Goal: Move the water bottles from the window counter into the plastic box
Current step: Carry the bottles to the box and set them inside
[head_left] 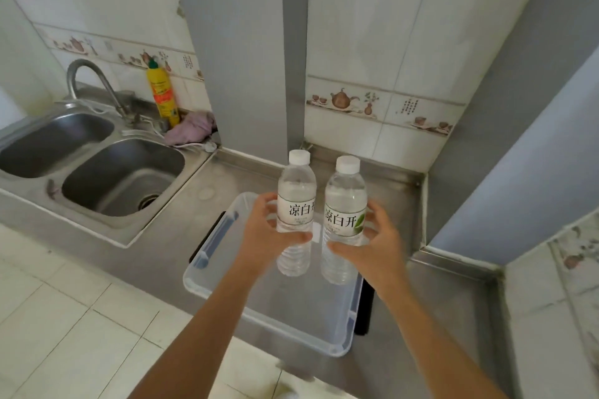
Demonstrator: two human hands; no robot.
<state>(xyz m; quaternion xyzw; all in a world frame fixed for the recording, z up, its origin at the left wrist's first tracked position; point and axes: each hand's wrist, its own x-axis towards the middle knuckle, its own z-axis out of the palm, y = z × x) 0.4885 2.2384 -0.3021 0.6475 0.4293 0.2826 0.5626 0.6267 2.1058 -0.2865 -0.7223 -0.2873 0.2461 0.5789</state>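
Observation:
Two clear water bottles with white caps and white labels are held upright above the plastic box (227,296). My left hand (265,230) grips the left bottle (296,201) around its label. My right hand (376,246) grips the right bottle (345,214) the same way. The two bottles stand side by side, close together. The box is clear with blue handles, has nothing visible inside, and rests on the steel counter (181,253) under both bottles.
A double steel sink (123,178) with a curved tap (87,74) lies to the left. A yellow bottle (163,97) and a pink cloth (191,129) sit behind it. Tiled and grey walls close in behind and to the right. White floor tiles lie below.

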